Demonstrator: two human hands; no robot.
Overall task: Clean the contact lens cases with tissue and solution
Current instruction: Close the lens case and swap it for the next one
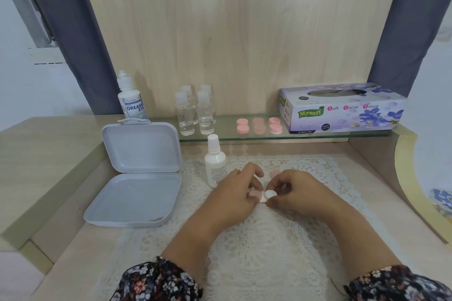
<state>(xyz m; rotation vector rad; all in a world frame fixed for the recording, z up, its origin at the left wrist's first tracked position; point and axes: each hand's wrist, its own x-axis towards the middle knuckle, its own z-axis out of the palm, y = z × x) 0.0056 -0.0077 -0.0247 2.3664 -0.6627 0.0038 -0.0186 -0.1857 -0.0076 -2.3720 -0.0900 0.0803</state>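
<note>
A small contact lens case (263, 196) with a pink cap on its left side and a white cap on its right sits between my hands over the lace mat (256, 239). My left hand (241, 189) pinches the pink-capped side. The fingers of my right hand (293, 190) curl round the white cap. A loose pink cap (275, 173) lies on the mat just behind my hands. A white solution bottle (214, 162) stands upright to the left of my left hand. Three more pink lens cases (259, 125) lie on the glass shelf beside the tissue box (342, 110).
An open white plastic box (137, 173) lies at the left of the mat. Several small clear bottles (195, 112) and a larger solution bottle (130, 99) stand at the back left. The glass shelf (318, 135) edge runs across behind the mat.
</note>
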